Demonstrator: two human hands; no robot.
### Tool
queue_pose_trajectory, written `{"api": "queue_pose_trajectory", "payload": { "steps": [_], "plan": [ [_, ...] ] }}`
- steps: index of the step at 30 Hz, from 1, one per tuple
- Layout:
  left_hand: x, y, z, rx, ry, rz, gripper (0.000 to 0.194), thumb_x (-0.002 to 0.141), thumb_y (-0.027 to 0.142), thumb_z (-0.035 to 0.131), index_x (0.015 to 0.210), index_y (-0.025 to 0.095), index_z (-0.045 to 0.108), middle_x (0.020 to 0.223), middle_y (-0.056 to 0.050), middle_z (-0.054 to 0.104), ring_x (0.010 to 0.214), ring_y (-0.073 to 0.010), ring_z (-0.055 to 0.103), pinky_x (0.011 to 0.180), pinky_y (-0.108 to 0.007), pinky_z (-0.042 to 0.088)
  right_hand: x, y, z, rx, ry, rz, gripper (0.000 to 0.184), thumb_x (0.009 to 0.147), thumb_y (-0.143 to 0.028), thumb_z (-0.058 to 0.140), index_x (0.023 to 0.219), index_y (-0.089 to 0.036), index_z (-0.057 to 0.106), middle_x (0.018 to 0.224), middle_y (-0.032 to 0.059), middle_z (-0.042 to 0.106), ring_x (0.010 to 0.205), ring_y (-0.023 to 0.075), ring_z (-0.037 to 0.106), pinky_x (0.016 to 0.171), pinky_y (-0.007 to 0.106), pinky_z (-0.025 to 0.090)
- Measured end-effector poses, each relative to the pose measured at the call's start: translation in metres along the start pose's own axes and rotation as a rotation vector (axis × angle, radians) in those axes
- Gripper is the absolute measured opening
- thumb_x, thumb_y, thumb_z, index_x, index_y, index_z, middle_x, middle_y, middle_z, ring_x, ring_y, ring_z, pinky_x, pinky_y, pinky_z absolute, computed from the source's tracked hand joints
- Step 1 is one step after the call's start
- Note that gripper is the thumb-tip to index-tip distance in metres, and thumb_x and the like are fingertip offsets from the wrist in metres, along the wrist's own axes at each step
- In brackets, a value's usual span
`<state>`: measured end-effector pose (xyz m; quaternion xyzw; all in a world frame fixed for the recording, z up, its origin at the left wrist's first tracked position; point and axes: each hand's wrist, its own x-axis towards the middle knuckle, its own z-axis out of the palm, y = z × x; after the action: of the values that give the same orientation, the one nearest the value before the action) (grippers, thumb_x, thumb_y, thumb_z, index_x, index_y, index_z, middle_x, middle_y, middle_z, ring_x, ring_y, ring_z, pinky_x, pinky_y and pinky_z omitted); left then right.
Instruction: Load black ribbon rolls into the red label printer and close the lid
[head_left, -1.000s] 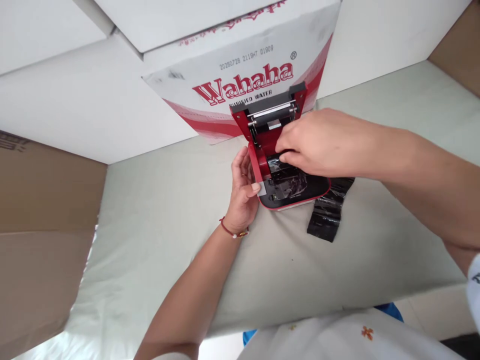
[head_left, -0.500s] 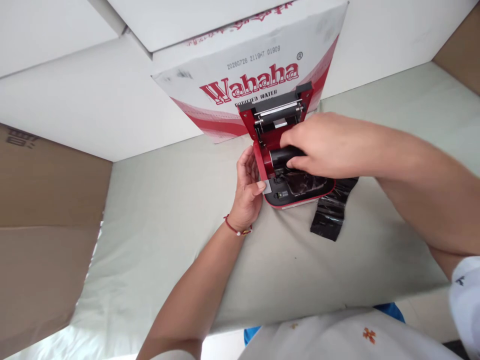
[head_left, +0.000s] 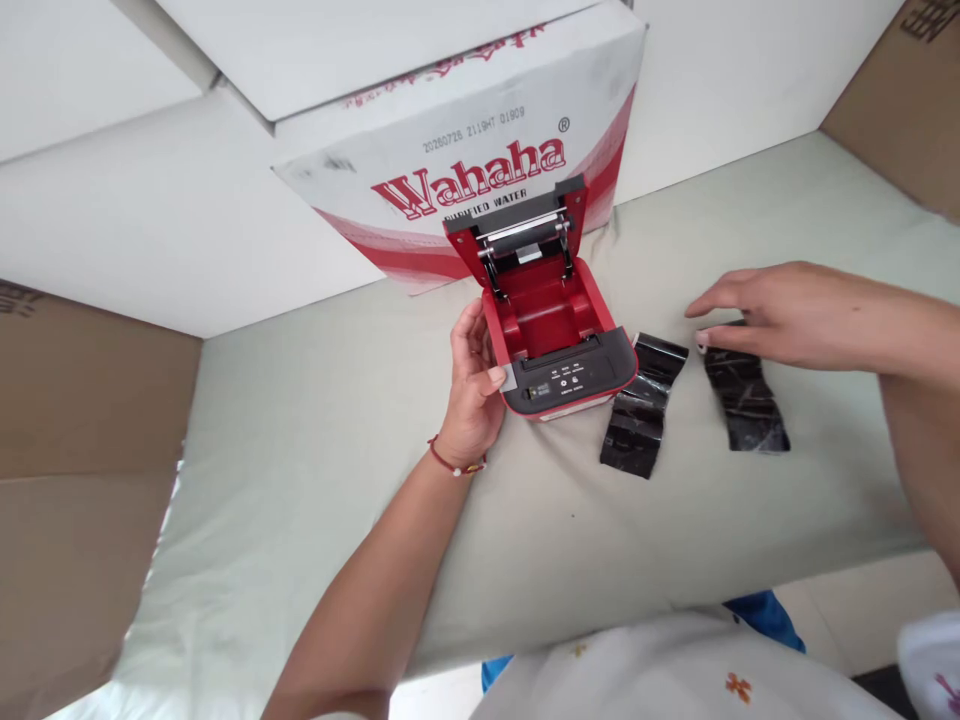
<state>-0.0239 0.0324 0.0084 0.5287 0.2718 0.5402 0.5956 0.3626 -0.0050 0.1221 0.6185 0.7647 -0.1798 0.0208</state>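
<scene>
A small red-and-black label printer [head_left: 574, 375] sits on the cloth with its lid [head_left: 525, 235] raised and its red inner bay exposed. My left hand [head_left: 480, 375] grips the printer's left side, thumb on the grey corner piece and fingers along the outer wall. To the right, my right hand [head_left: 772, 312] is closed over a roll of black film [head_left: 742, 385]; the white end of its core shows by the thumb. The hand hides most of the roll, and a loose tail hangs toward me. Between printer and roll lies a separate crinkled black strip [head_left: 637, 420].
Right behind the printer stands a white-and-red Wahaha water carton [head_left: 480, 130]. White boxes [head_left: 135, 210] line the back. Brown cartons [head_left: 82, 480] close off the left side, and another brown carton [head_left: 900, 110] is at the far right. A pale green cloth [head_left: 315, 450] covers the table.
My right hand has lifted the black film roll out of the printer's bay and carried it right, down to the cloth. My left hand has kept its hold on the printer.
</scene>
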Motion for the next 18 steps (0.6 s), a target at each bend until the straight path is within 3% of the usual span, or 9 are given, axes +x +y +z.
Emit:
{"api": "queue_pose_trajectory", "payload": {
  "steps": [4,7,9,13,15,18],
  "plan": [
    [0.000,0.000,0.001,-0.007,0.005,-0.003,0.086,0.086,0.065,0.096,0.163,0.045,0.062,0.184,-0.002,0.052,0.174,-0.0362,0.046,0.143,-0.052,0.046,0.013,-0.045,0.012,-0.042,-0.131,0.053,0.050,0.104,-0.048,0.057,0.142,-0.027,0.083,0.137,0.0126,0.083,0.113,0.0369,0.080,0.092,0.048,0.060],
    [0.000,0.000,0.000,-0.004,-0.009,0.008,0.086,0.087,0.066,0.095,0.163,0.045,0.062,0.183,-0.002,0.052,0.175,-0.0359,0.045,0.144,-0.053,0.043,0.014,-0.059,0.019,-0.055,-0.149,0.057,0.050,0.103,-0.041,0.056,0.143,-0.025,0.082,0.137,0.0146,0.081,0.111,0.0371,0.079,0.088,0.047,0.059],
    [0.001,-0.001,0.001,-0.007,-0.015,0.013,0.086,0.087,0.067,0.095,0.163,0.045,0.062,0.183,-0.002,0.053,0.175,-0.0358,0.044,0.145,-0.054,0.042,0.007,-0.057,0.008,0.027,-0.125,-0.031,0.050,0.102,-0.040,0.057,0.143,-0.026,0.081,0.135,0.0136,0.082,0.106,0.0333,0.079,0.090,0.046,0.059],
    [0.001,-0.001,0.001,-0.007,-0.029,0.019,0.087,0.087,0.066,0.095,0.163,0.045,0.060,0.184,-0.002,0.052,0.176,-0.0357,0.043,0.147,-0.055,0.039,-0.011,-0.050,-0.037,0.136,0.052,-0.149,0.049,0.105,-0.057,0.063,0.145,-0.035,0.080,0.120,0.0069,0.084,0.087,0.0264,0.075,0.084,0.043,0.057],
    [0.001,-0.002,0.001,-0.003,-0.031,0.023,0.087,0.087,0.067,0.095,0.164,0.045,0.059,0.185,-0.002,0.052,0.177,-0.0358,0.043,0.147,-0.055,0.039,-0.009,-0.058,-0.050,-0.006,0.105,-0.131,0.043,0.104,-0.052,0.065,0.141,-0.037,0.081,0.121,0.0069,0.084,0.087,0.0274,0.073,0.080,0.043,0.054],
    [0.001,-0.003,0.001,0.005,-0.016,0.025,0.089,0.087,0.069,0.095,0.164,0.043,0.060,0.185,-0.003,0.052,0.177,-0.0362,0.043,0.147,-0.055,0.040,0.007,-0.078,-0.043,-0.267,0.039,-0.064,0.038,0.100,-0.033,0.062,0.131,-0.032,0.084,0.127,0.0093,0.083,0.090,0.0295,0.073,0.075,0.042,0.048]
  ]
}}
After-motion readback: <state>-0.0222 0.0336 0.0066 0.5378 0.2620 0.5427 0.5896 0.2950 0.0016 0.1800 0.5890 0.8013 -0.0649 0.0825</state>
